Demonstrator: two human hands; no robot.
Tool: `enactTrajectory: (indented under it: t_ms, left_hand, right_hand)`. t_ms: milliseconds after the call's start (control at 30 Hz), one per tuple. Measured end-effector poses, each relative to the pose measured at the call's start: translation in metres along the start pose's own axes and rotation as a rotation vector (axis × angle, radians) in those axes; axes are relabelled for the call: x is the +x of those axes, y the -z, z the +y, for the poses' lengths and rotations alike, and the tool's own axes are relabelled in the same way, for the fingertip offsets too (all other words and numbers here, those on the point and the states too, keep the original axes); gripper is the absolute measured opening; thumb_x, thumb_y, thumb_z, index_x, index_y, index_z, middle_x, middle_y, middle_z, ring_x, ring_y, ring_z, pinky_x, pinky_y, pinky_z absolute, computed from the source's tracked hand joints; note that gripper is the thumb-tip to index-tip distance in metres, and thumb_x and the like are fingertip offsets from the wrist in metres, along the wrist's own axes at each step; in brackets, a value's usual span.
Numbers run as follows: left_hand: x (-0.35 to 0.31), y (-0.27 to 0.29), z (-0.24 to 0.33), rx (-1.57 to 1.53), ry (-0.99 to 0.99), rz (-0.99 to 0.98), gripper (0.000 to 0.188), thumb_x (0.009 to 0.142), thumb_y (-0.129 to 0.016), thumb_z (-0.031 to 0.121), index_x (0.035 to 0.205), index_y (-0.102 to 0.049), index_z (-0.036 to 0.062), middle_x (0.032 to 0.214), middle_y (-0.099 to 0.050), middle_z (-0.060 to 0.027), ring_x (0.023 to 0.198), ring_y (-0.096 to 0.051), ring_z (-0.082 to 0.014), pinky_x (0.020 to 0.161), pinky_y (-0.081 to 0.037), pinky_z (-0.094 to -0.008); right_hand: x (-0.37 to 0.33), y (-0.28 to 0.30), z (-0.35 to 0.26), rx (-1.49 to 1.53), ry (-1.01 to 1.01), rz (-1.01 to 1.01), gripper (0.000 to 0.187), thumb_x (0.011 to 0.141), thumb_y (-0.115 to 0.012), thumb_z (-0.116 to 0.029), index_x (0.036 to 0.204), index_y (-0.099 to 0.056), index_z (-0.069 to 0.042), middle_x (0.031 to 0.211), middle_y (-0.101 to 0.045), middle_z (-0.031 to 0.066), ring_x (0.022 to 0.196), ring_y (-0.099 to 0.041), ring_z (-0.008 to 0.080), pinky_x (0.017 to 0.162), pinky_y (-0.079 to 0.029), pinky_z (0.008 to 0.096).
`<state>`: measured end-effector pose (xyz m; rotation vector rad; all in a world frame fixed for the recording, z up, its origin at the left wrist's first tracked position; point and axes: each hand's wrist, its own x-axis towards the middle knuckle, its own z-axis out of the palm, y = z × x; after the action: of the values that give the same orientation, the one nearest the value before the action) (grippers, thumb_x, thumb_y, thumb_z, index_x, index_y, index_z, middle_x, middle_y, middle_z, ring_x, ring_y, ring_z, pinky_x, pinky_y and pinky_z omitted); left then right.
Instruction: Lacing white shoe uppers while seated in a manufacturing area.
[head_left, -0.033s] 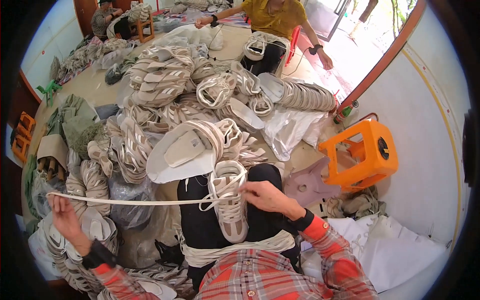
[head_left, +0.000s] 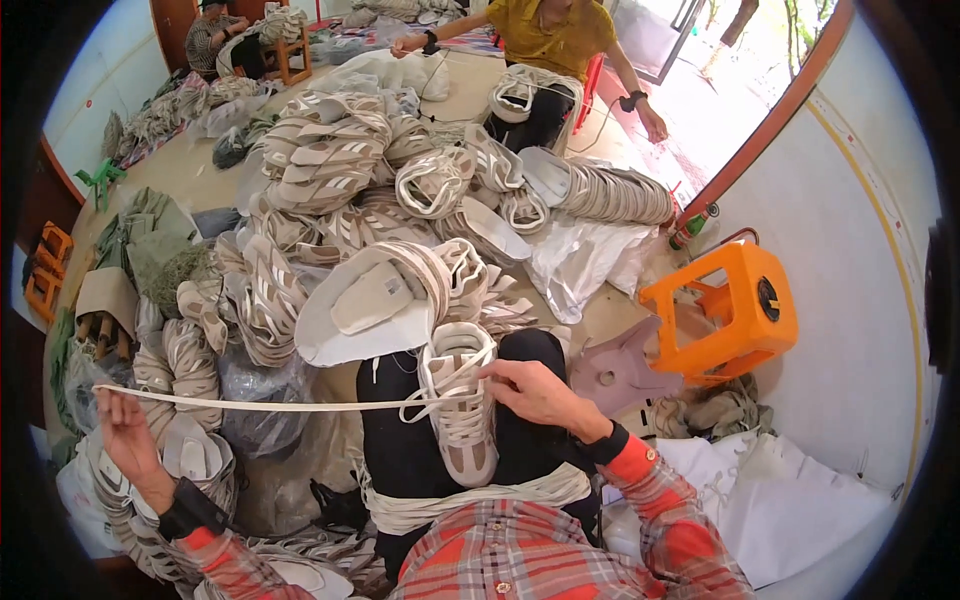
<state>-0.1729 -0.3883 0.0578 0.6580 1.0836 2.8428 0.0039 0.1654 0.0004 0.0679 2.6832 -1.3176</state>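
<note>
A pale shoe upper (head_left: 460, 420) lies on my lap between my dark-trousered legs. My right hand (head_left: 535, 392) rests on its top edge and pinches the lace there. A flat cream lace (head_left: 270, 405) runs taut from the shoe out to the left. My left hand (head_left: 125, 430) is stretched far to the left, gripping the lace's other end. A bundle of cream laces (head_left: 470, 500) lies across my lap below the shoe.
Heaps of white and beige shoe uppers (head_left: 330, 170) cover the floor ahead. An orange plastic stool (head_left: 725, 305) stands at right near the wall. A person in a yellow shirt (head_left: 545, 35) works at the far side, another sits at far left.
</note>
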Motion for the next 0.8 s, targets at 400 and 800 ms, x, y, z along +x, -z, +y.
enactTrajectory:
  t_ms: [400, 800]
  left_hand:
    - [-0.079, -0.069, -0.136, 0.267, 0.565, 0.737, 0.026, 0.090, -0.054, 0.016, 0.111, -0.055, 0.0014, 0.073, -0.053, 0.0001, 0.050, -0.036, -0.0044, 0.044, -0.030, -0.0184]
    - [-0.125, -0.161, -0.287, 0.700, 0.751, 0.003, 0.017, 0.091, -0.052, 0.013, 0.093, -0.060, -0.0010, 0.077, -0.065, -0.0041, 0.053, -0.046, -0.0046, 0.048, -0.039, -0.0193]
  right_hand:
    - [-0.004, -0.075, -0.045, -0.374, 0.341, -0.468, 0.025, 0.082, -0.054, -0.016, 0.099, -0.050, 0.003, 0.060, -0.058, 0.0180, 0.059, -0.061, 0.0366, 0.049, -0.046, 0.0463]
    - [0.055, -0.047, -0.034, 0.403, 0.061, 0.470, 0.023, 0.086, -0.054, -0.011, 0.105, -0.051, 0.003, 0.063, -0.058, 0.0146, 0.058, -0.061, 0.0235, 0.050, -0.046, 0.0363]
